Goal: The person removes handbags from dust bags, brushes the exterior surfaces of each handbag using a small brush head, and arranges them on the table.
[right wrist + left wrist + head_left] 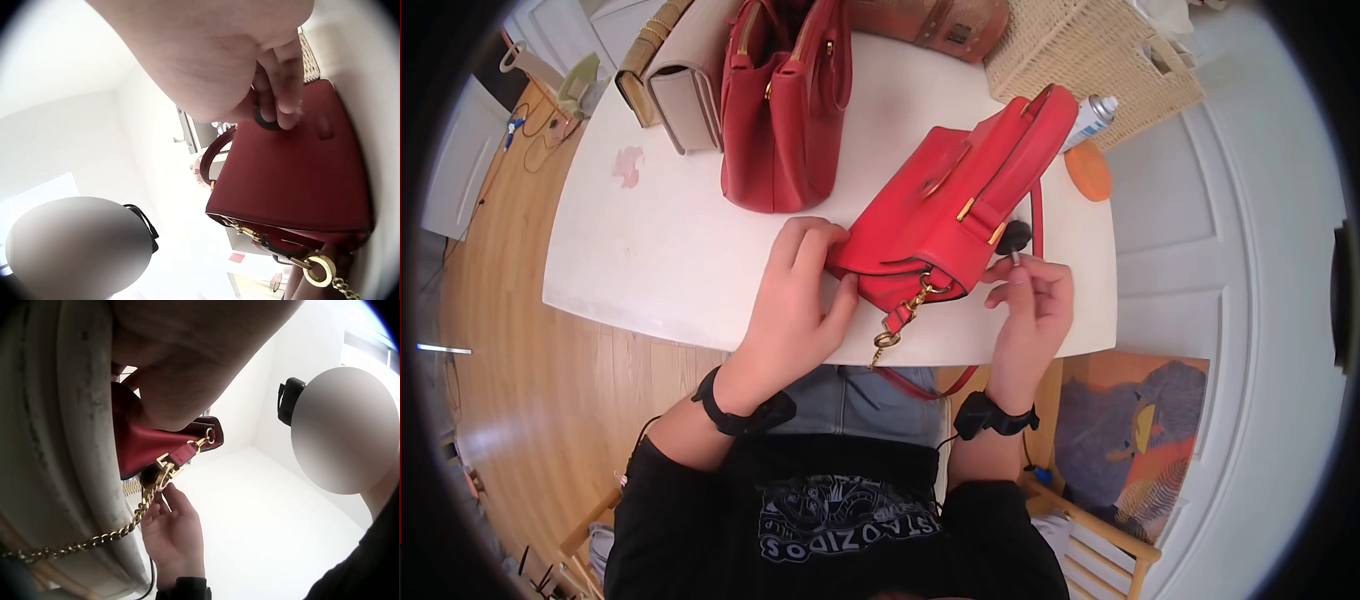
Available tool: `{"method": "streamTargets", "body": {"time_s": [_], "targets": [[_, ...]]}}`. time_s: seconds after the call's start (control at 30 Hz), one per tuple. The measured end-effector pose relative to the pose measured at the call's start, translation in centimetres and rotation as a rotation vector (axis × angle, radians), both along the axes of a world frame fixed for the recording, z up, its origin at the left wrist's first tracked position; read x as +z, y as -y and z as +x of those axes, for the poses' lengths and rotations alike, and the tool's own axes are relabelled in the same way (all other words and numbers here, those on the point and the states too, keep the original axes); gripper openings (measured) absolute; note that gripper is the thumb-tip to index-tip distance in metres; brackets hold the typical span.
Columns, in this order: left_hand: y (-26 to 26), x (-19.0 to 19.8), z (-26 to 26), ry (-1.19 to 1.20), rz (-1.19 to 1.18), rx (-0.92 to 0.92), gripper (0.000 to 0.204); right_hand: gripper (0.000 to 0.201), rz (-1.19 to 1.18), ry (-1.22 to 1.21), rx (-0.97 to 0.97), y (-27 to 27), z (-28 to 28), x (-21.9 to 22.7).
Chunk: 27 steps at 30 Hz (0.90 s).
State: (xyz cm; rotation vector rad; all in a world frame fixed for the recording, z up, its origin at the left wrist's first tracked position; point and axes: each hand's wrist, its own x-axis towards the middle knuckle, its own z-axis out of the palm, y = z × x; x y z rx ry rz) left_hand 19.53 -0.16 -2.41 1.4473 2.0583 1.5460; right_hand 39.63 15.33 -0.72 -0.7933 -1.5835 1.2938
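A red handbag (930, 210) lies tilted on the white table, its handle pointing to the far right. My left hand (800, 290) grips the near left end of the bag, fingers on one side and thumb on the other. At the bag's right side, my right hand (1035, 305) pinches the short stem of a small dark, round-headed tool (1013, 237). In the right wrist view, its dark head (267, 120) is partly hidden behind the fingers, right at the bag's flat panel. A gold clasp and chain (134, 519) hang from the bag's end.
Another red handbag (785, 130) stands at the back, beside a beige bag (685, 95). A brown bag (945, 25) and a wicker basket (1090, 65) are behind. Near the table's right edge are a spray can (1090, 122) and an orange sponge-like oval (1088, 172).
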Motion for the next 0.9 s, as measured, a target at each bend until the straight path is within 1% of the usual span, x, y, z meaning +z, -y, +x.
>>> {"method": "streamTargets", "body": {"time_s": [0.03,0.1,0.17,0.23,0.27,0.3,0.37,0.4,0.43,0.5,0.53,0.57,0.63,0.67,0.7,0.77,0.83,0.9], "targets": [[0.1,-0.2,0.0,0.008,-0.007,-0.001,0.039,0.009,-0.007,0.008,-0.001,0.2,-0.1,0.0],[0.1,-0.3,0.0,-0.025,0.005,0.003,0.039,0.009,0.042,-0.137,-0.114,0.2,-0.4,0.2],[0.1,0.0,0.0,-0.007,-0.004,0.001,0.039,0.009,0.041,-0.167,-0.110,0.3,-0.4,0.3],[0.1,0.2,0.0,-0.001,-0.001,-0.005,0.039,0.009,-0.001,-0.080,0.038,0.0,-0.1,0.0],[0.2,0.1,0.1,-0.004,-0.010,0.001,0.039,0.008,-0.015,-0.021,0.056,-0.1,0.0,0.0],[0.2,0.1,0.0,-0.008,-0.021,0.009,0.039,0.008,-0.009,-0.028,0.056,-0.1,0.1,0.2],[0.0,0.1,-0.1,-0.015,-0.012,0.009,0.038,0.008,0.012,-0.061,-0.042,-0.1,0.2,0.3],[0.0,0.0,-0.1,-0.016,-0.008,0.006,0.038,0.008,0.050,-0.146,-0.081,-0.2,0.0,0.2],[0.0,-0.1,-0.1,-0.014,-0.013,0.000,0.038,0.008,0.045,-0.144,-0.087,-0.1,0.0,0.1],[-0.2,-0.2,-0.1,-0.027,-0.007,0.011,0.037,0.008,0.103,-0.229,-0.053,0.0,0.0,0.2],[-0.2,-0.2,0.0,-0.024,-0.009,0.009,0.037,0.008,0.099,-0.177,0.018,-0.1,0.1,0.3],[-0.1,-0.3,0.0,-0.021,-0.002,0.011,0.037,0.008,0.098,-0.173,0.020,-0.1,0.3,0.2],[0.0,-0.2,0.2,-0.018,0.006,0.018,0.037,0.008,0.016,-0.058,0.032,-0.3,0.5,0.4],[0.0,-0.3,0.1,-0.020,0.002,0.016,0.036,0.009,0.027,-0.074,-0.029,-0.1,0.3,0.8],[0.0,-0.3,0.0,-0.024,0.001,0.014,0.035,0.009,0.034,-0.079,-0.023,-0.1,0.1,1.1],[0.0,-0.4,-0.1,-0.020,-0.001,0.005,0.034,0.009,0.087,-0.251,-0.121,0.0,0.0,1.7],[-0.1,-0.3,0.0,-0.011,-0.007,-0.013,0.033,0.009,0.115,-0.284,-0.100,0.0,0.2,2.1],[0.1,-0.3,0.0,-0.047,-0.014,-0.036,0.032,0.008,0.127,-0.116,0.056,-0.1,0.2,2.3]]}}
